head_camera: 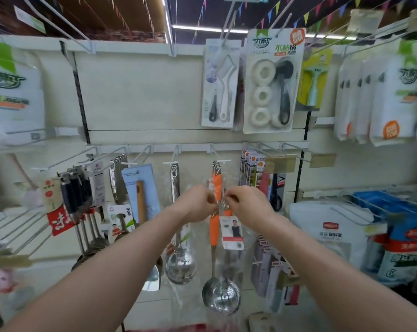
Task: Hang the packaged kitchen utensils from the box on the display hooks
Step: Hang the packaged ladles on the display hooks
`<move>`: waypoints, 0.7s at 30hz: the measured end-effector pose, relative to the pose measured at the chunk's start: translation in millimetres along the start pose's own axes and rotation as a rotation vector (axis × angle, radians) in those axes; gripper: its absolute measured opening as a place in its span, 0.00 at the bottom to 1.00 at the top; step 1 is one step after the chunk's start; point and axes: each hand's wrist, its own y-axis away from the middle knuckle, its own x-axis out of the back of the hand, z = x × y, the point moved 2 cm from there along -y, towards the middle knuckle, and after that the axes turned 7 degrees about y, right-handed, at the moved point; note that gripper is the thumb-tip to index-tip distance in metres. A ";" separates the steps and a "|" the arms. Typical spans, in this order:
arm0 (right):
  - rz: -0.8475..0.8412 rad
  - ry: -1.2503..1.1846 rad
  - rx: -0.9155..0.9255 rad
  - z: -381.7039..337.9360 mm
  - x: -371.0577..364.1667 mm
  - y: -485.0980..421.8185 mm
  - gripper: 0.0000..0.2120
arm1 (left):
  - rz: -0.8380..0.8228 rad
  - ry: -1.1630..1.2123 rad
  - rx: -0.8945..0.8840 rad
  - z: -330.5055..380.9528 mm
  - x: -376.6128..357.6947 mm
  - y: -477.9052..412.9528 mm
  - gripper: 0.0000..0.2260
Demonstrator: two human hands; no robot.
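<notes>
Left hand (198,204): raised at mid-frame, fingers curled, tips pinching the clear wrapper of the packaged ladle (214,233) from its left side.
Right hand (248,202): level with the left and just beside it, fingers curled, pinching the same wrapper from the right.
Packaged ladle: hangs upright between the two hands, in front of the lower row of hooks; orange grip below the hands, steel bowl (223,297) low in the frame, white tag card (232,232) against the grip.
Hook (220,161): straight above the hands, carrying several orange-handled ladles (216,180).
Hidden: the hands cover the top of the held ladle, so whether it is on the hook cannot be told; nor where its wrapper ends against the ones behind.
Bowls: two rounded steel shapes overlap at the bottom; which belongs to which ladle is unclear.
Left neighbours: a steel ladle (178,262) in clear film on the next hook, then a wooden-handled tool on a blue card (140,200), then dark-handled utensils (75,195).
Upper row: a carded pack of white sponge rings (271,85), print too blurred to read.
Bottom edge: a red blur (178,328), cut off; what it is cannot be told.
Frame sides: bagged goods, smeared by motion.
</notes>
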 end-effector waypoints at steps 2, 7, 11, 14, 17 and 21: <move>-0.009 -0.044 -0.030 5.1 -1.1 -11.4 0.11 | 0.008 0.131 0.003 -5.7 2.4 -12.1 0.09; -0.011 -0.156 -0.083 16.7 -5.5 -42.7 0.11 | -0.001 0.469 0.018 -15.7 3.3 -38.9 0.09; -0.002 -0.290 -0.109 19.8 -15.9 -60.0 0.12 | 0.045 0.618 0.039 -24.2 -0.7 -58.2 0.07; 0.024 -0.433 -0.126 20.9 -18.7 -65.7 0.11 | 0.106 0.614 0.027 -28.3 -6.3 -69.1 0.08; 0.055 -0.537 -0.159 22.3 -20.3 -71.8 0.07 | 0.124 0.671 0.005 -24.3 -14.1 -75.4 0.06; 0.034 -0.646 -0.162 27.2 -18.5 -80.2 0.07 | 0.157 0.655 -0.006 -22.7 -14.8 -82.6 0.08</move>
